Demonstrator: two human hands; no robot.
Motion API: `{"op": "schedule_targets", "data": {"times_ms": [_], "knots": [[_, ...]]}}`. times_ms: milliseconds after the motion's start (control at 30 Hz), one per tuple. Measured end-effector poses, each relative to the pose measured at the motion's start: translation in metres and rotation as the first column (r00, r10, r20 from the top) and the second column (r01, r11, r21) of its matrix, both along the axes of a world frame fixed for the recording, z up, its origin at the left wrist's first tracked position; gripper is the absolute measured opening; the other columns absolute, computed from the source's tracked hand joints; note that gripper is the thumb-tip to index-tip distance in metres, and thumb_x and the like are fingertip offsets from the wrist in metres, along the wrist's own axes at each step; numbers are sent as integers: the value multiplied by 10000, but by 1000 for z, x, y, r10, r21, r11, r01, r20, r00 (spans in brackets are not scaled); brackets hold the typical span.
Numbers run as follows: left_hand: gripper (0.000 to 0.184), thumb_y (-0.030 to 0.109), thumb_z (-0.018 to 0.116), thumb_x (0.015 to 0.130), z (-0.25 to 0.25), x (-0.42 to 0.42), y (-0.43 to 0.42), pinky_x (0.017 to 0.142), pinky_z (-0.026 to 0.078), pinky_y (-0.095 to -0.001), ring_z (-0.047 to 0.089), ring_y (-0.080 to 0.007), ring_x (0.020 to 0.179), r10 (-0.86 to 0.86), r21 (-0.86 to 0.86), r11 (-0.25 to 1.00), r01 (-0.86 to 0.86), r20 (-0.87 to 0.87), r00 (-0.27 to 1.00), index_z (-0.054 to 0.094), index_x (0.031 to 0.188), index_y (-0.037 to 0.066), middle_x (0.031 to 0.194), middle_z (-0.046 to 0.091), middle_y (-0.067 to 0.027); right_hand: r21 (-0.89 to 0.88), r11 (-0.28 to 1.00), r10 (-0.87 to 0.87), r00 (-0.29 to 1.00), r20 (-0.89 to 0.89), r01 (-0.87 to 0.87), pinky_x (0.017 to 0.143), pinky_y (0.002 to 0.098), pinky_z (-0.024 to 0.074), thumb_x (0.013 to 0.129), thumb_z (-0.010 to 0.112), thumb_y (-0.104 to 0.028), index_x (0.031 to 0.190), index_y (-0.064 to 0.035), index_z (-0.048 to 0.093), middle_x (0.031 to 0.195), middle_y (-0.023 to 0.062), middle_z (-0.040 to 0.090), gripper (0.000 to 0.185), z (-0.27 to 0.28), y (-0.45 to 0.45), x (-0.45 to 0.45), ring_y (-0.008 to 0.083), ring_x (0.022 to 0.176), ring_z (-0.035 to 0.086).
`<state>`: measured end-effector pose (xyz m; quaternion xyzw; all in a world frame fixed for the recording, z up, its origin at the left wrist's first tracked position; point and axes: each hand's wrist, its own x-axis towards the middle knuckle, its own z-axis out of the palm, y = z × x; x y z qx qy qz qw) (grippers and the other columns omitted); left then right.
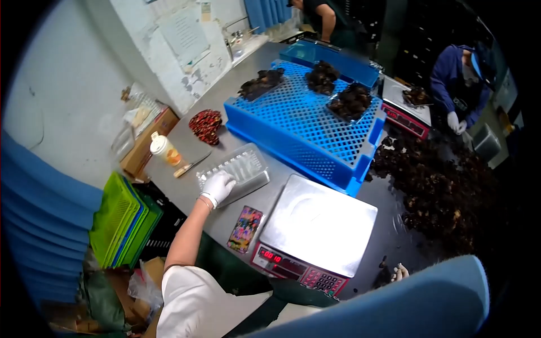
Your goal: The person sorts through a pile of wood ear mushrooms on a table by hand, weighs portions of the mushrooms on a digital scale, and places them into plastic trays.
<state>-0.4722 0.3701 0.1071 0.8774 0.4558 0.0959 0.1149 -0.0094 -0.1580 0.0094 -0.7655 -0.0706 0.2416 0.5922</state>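
Observation:
My left hand, in a white glove, has its fingers closed on the near side of a stack of clear plastic trays. Only the fingertips of my right hand show, slightly apart, beyond a blue fabric shape; nothing is visible in them. Between my hands stands a digital scale with a bare metal plate and a lit red display. A phone in a colourful case lies left of the scale. Dark, crinkled pieces are heaped to the right.
An upturned blue crate bears three packs of dark pieces. A knife, a cup and a red patterned cloth are at the left. A co-worker stands by a second scale; another person is at the back.

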Motion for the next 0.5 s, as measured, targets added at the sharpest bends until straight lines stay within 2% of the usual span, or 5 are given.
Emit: {"op": "schedule_targets", "data": {"times_ms": [67,167,200,267,500], "knots": [[226,257,632,866,-16,-20,-6,800,509,-408,645,-320,880,32,-90,996,-25,83,996,718,872,47,885,670,-148,2,999,39,999,29,-39,574,173,399,965,557,-68,1197,20,630,915,31,667,258,10,13,-6,38,650,504],[208,241,641,854,-20,-26,-15,767,513,-409,649,-326,841,72,-131,990,-43,225,972,715,853,47,856,674,-140,-14,991,137,978,160,-136,611,180,406,965,551,-60,1186,40,623,896,15,638,253,33,34,-14,49,689,516],[208,241,641,854,-21,-26,-15,767,513,-409,649,-326,841,73,-131,990,-44,231,970,715,853,47,856,674,-140,-15,990,138,976,167,-138,611,180,406,965,551,-60,1186,40,623,896,15,638,253,40,37,-17,49,689,516],[171,214,671,830,-26,-27,-15,748,522,-390,661,-308,811,-8,16,1000,6,179,984,725,868,57,873,689,-118,-4,984,173,967,186,-175,629,183,412,965,554,-61,1186,42,622,916,25,642,254,50,39,-24,52,710,523],[199,259,677,802,-40,-28,8,722,529,-388,668,-314,781,175,-177,974,-143,181,968,727,808,67,831,693,-128,-59,976,215,967,137,-208,673,196,439,965,565,-68,1184,42,625,964,45,658,252,31,-2,-32,66,756,549]]}}
